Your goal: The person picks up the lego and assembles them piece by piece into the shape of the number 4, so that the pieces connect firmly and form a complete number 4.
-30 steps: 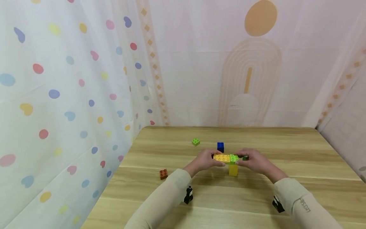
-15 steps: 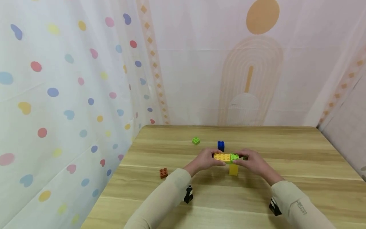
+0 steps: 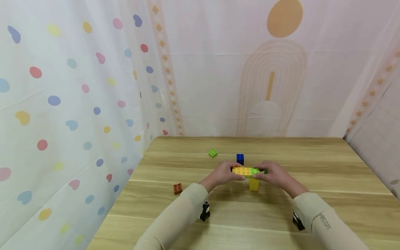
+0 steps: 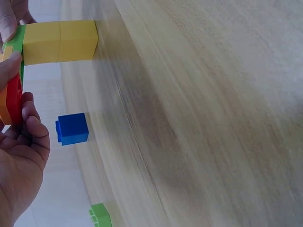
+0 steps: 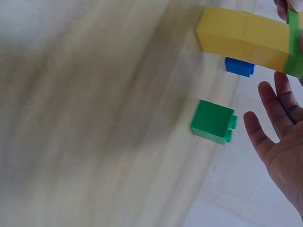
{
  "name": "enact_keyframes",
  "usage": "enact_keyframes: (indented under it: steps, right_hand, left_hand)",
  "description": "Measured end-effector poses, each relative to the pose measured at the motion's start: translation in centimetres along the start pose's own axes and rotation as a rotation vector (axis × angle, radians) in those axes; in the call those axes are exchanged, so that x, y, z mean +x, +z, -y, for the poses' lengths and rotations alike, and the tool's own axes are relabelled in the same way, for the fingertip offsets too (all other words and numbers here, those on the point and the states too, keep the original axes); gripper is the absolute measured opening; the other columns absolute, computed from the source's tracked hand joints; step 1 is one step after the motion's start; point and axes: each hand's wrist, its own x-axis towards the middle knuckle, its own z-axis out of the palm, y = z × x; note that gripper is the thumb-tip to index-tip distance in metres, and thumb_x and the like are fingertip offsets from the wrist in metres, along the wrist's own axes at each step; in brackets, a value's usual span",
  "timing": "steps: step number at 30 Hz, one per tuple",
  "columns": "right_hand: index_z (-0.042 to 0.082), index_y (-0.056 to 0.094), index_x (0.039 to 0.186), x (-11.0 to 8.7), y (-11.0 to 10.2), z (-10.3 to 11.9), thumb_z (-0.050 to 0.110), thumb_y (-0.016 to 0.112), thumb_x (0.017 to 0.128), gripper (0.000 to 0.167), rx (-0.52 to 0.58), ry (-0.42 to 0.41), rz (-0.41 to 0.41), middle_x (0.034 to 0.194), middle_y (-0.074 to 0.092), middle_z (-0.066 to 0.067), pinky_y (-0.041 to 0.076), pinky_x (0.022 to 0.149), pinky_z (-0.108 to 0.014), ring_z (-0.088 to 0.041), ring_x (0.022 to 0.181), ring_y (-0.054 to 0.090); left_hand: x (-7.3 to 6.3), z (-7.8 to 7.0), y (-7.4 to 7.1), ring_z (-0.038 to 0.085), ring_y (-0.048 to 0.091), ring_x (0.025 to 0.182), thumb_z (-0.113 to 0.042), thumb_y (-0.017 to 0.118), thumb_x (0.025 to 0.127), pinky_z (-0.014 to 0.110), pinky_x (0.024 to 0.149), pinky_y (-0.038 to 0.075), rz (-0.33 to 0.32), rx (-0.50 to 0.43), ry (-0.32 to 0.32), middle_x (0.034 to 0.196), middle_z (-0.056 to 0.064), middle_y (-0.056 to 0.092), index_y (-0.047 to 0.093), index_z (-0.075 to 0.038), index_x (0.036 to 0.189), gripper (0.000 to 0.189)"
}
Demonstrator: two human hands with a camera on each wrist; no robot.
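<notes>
My left hand (image 3: 222, 172) grips the left end of a long orange toy building brick (image 3: 241, 171), thumb in front and fingers behind. A red brick (image 4: 15, 101) shows under it in the left wrist view. The orange brick lies beside a light green brick (image 3: 254, 171), which tops an upright column of two yellow bricks (image 4: 60, 42). With thumb and forefinger, my right hand (image 3: 275, 175) pinches the light green brick from front and back. Its other fingers (image 5: 272, 106) extend loosely past the column in the right wrist view.
Behind the hands stand a blue brick (image 3: 240, 159) and, farther left, a small light green brick (image 3: 213, 153). A darker green brick (image 5: 212, 120) stands near my right hand. A reddish-brown brick (image 3: 177, 188) lies left on the wooden table (image 3: 237, 222). Curtains hang behind.
My right hand and forearm have shifted slightly left, and its fingers cover more of the light green brick. The left hand keeps its hold, and the column stays where it was.
</notes>
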Motion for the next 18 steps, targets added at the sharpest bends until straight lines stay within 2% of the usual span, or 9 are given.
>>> enact_keyframes:
  steps: [4, 8, 14, 18]
  right_hand:
    - [0.002, 0.066, 0.127, -0.2, 0.5, -0.4, 0.029, 0.071, 0.094, 0.044, 0.088, 0.051, -0.013, 0.112, 0.066, -0.011, 0.049, 0.08, -0.041, -0.023, 0.096, 0.057]
    - [0.001, 0.064, 0.129, -0.3, 0.8, -0.6, 0.029, 0.071, 0.094, 0.046, 0.149, 0.088, -0.026, 0.11, 0.065, -0.011, 0.047, 0.076, -0.036, -0.024, 0.092, 0.055]
    - [0.005, 0.064, 0.132, -0.5, 1.2, -0.7, 0.034, 0.071, 0.093, 0.049, 0.165, 0.14, -0.035, 0.109, 0.064, -0.01, 0.047, 0.075, -0.033, -0.023, 0.093, 0.054]
    - [0.006, 0.064, 0.132, -0.4, 1.5, -0.9, 0.034, 0.071, 0.093, 0.048, 0.197, 0.145, -0.047, 0.108, 0.064, -0.011, 0.048, 0.074, -0.033, -0.023, 0.092, 0.054]
  left_hand:
    - [0.1, 0.3, 0.3, 0.011, 0.058, 0.085, -0.032, 0.082, 0.083, 0.027, 0.072, 0.05, -0.014, -0.027, 0.017, 0.099, -0.007, 0.064, 0.071, -0.015, 0.116, 0.038]
    - [0.0, 0.8, 0.8, 0.011, 0.058, 0.087, -0.027, 0.082, 0.084, 0.029, 0.076, 0.05, -0.025, -0.069, 0.027, 0.099, -0.007, 0.064, 0.067, -0.015, 0.119, 0.04]
    - [-0.2, 1.1, 1.3, 0.012, 0.057, 0.093, -0.021, 0.082, 0.084, 0.032, 0.086, 0.048, -0.032, -0.102, 0.029, 0.107, -0.006, 0.061, 0.062, -0.017, 0.125, 0.046]
    - [-0.3, 1.0, 1.3, 0.013, 0.057, 0.094, -0.024, 0.081, 0.085, 0.033, 0.085, 0.048, -0.049, -0.123, 0.023, 0.108, -0.005, 0.061, 0.062, -0.018, 0.125, 0.045]
